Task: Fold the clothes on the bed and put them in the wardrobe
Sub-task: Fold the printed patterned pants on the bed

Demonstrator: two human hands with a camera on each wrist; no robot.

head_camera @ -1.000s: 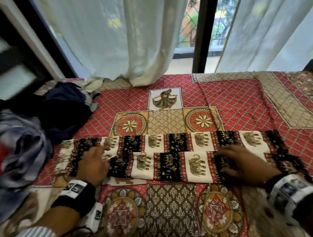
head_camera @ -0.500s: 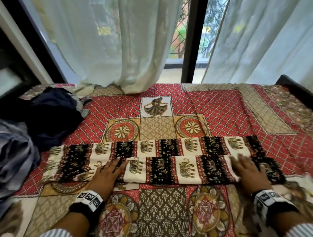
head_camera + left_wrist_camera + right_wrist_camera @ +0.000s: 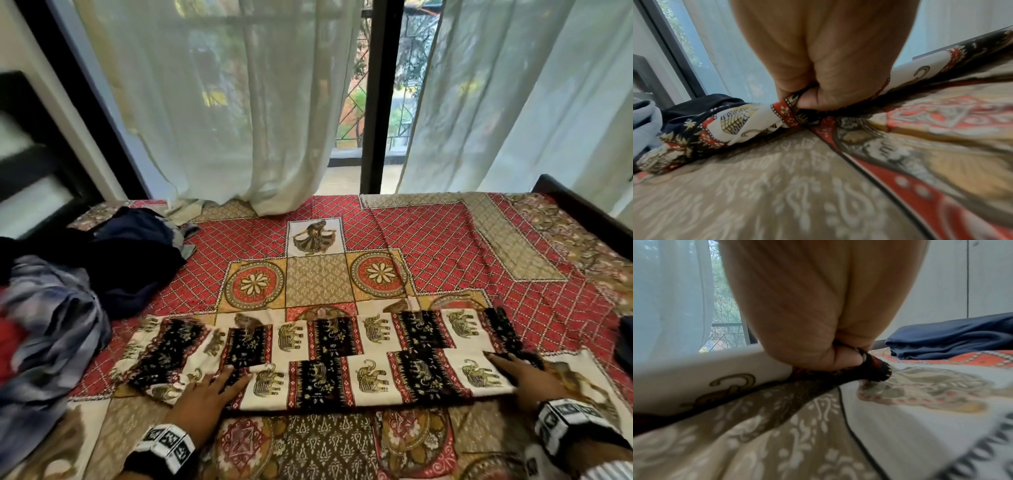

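The head camera looks forward and down over the bed (image 3: 445, 240) toward the curtained window (image 3: 380, 96), while both wrist cameras sit low, very close under each palm, sharing the elephant-print cloth (image 3: 342, 363) (image 3: 731, 121) (image 3: 694, 378).

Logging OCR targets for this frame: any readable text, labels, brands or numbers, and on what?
No readable text in any view.
Left wrist band: black-and-white square marker patterns, no letters or digits.
Right wrist band: the same kind of markers, blurred.
Elephant-print cloth and bedspread: pictures and ornament only.
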